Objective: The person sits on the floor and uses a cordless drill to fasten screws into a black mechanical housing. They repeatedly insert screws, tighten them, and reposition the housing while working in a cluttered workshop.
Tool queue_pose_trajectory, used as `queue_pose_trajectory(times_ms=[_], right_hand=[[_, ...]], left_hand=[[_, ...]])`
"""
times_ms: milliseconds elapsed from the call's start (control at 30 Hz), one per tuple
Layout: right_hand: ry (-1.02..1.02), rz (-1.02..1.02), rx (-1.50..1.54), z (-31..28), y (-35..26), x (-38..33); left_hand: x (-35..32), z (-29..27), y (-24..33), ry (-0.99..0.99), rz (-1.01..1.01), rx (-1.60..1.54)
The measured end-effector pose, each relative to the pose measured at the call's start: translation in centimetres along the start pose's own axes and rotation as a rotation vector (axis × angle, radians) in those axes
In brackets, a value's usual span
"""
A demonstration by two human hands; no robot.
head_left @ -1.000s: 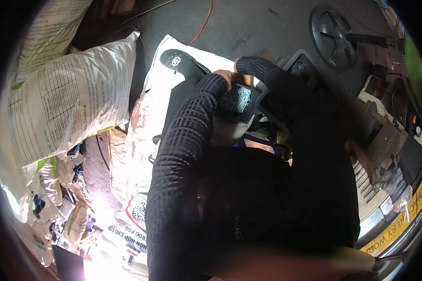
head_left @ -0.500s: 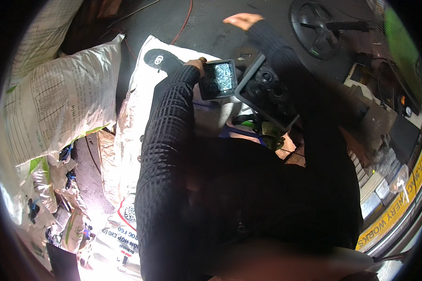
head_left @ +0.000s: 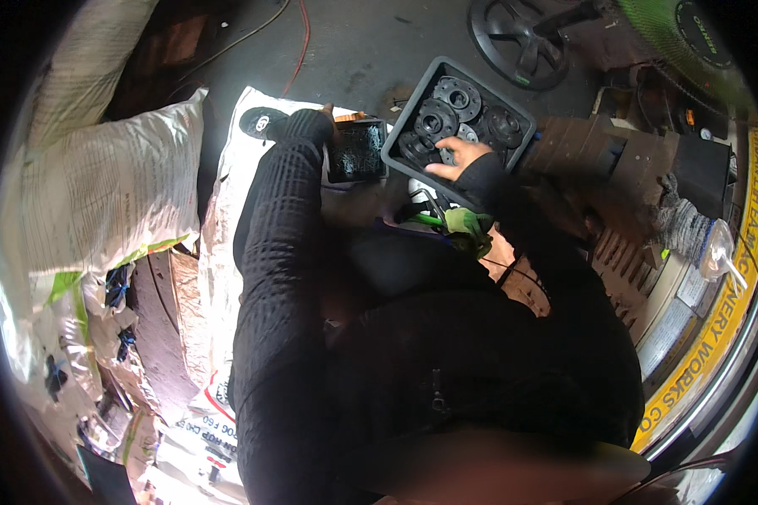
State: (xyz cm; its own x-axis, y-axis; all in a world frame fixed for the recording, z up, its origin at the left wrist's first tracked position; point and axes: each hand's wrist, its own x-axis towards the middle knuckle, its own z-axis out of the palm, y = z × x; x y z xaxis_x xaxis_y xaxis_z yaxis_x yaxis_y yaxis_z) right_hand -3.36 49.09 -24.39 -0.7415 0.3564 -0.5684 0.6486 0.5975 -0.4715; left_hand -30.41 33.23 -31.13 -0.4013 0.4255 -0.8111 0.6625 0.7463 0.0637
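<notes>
At your far left, 2 printed white sacks (head_left: pixel 114 181) lean together, with torn wrappers (head_left: pixel 118 337) heaped below them. Next comes a white sheet (head_left: pixel 223 168), brightly lit, running under your left sleeve; your dark shoe (head_left: pixel 261 124) shows near its top. A red cord (head_left: pixel 305 42) crosses the grey floor (head_left: pixel 379 50) beyond.

Your left hand (head_left: pixel 327 112) is at the upper left corner of the black tray (head_left: pixel 355 178), which holds shiny bits; your sleeve hides most of the fingers, so you cannot tell whether they grasp the rim. The grey bin (head_left: pixel 409 109) is just right of the tray, its left corner beside the tray's edge, with at least 4 round dark flanges (head_left: pixel 436 118) inside.

Your right hand (head_left: pixel 461 158) is over the bin's near side, fingers released, thumb and forefinger parted above the flanges; whether they touch, you cannot tell.

Below it is a green cloth (head_left: pixel 467 225). Farther right are a black spoked wheel (head_left: pixel 522 42) on the floor, a green fan (head_left: pixel 678 42), a grey bundle (head_left: pixel 684 227) and a curved yellow band (head_left: pixel 699 370).
</notes>
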Motion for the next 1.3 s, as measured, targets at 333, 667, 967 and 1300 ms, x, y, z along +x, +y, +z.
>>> queue_pose_trajectory(times_ms=[333,667,967,1300], right_hand=[[-0.182,0.033,0.245,2.9,2.2,5.2],[-0.067,-0.817,0.448,-1.8,-17.3,-7.6],[-0.224,-1.238,0.071,12.5,-27.6,-11.8],[-0.085,-0.981,-0.074,7.6,-22.1,-8.8]], left_hand=[[-39.2,8.2,-13.6,1.370,0.153,-1.025],[-74.0,35.6,-6.3,1.760,-1.575,0.277],[-85.7,43.2,-29.1,0.766,-1.386,-0.582],[-75.1,41.8,-31.0,1.067,-1.790,-0.562]])
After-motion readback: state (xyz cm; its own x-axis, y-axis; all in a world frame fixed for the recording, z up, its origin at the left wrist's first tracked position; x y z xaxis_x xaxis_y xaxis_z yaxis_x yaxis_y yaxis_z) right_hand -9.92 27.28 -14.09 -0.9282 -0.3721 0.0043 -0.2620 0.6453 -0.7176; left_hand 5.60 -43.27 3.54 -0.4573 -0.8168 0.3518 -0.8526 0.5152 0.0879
